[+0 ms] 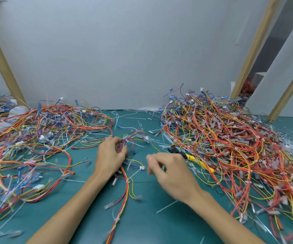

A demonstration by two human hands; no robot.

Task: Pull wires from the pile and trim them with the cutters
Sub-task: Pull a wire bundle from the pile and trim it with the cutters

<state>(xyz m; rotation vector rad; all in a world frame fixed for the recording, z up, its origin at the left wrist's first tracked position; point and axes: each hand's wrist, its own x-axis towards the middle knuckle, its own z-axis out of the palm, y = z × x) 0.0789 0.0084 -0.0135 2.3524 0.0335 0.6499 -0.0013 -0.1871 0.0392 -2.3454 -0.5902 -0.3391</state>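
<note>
Wire bundle (127,187) – red, yellow, orange and blue strands – lies mid-table, its lower length trailing toward the near edge. Left hand (110,155) grips its upper part, fingers (123,149) and thumb curled round the strands; loose ends with small white connectors fan out beyond the knuckles.

Right hand (170,173) hovers just right of the bundle, apart from it. Fingers loosely curled, blurred, nothing seen in them.

Cutters (195,160), yellow-handled, lie on the table just behind the right hand, at the foot of the right pile (230,147) – a big tangle, mostly red and orange. A second, flatter tangle, the left pile (36,134), spreads across the other side.

Table (159,222) has a green surface, littered with white cable-tie offcuts (135,118). Grey wall (124,50) behind, with slanted wooden posts (254,46) at either side.
</note>
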